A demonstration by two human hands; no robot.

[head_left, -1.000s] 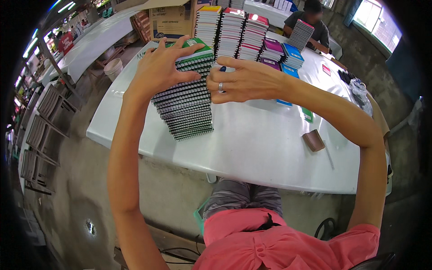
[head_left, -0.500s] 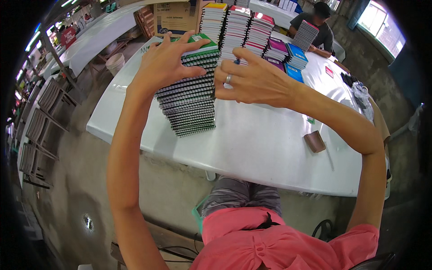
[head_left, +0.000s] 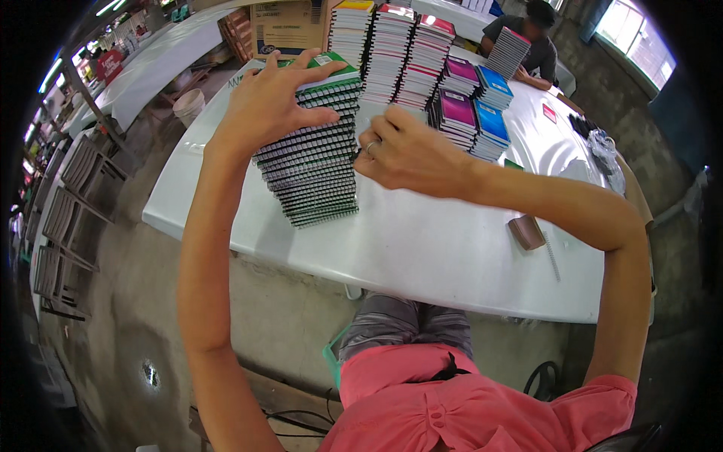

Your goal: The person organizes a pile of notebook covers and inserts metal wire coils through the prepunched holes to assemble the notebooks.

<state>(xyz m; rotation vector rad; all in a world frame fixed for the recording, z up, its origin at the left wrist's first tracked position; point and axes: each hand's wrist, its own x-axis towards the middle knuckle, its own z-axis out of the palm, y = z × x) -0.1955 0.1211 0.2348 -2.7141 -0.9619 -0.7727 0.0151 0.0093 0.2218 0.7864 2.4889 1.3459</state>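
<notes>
Spiral-bound notebooks in a tall green-topped stack (head_left: 312, 162) are pressed by the spread, flat left hand (head_left: 267, 105); the right hand (head_left: 410, 154), fingers curled, touches the stack's side.

I see a grey concrete floor (head_left: 113, 301) at lower left, folded metal chairs (head_left: 68, 203) along the left edge, and a bright window (head_left: 633, 38) at upper right.
</notes>
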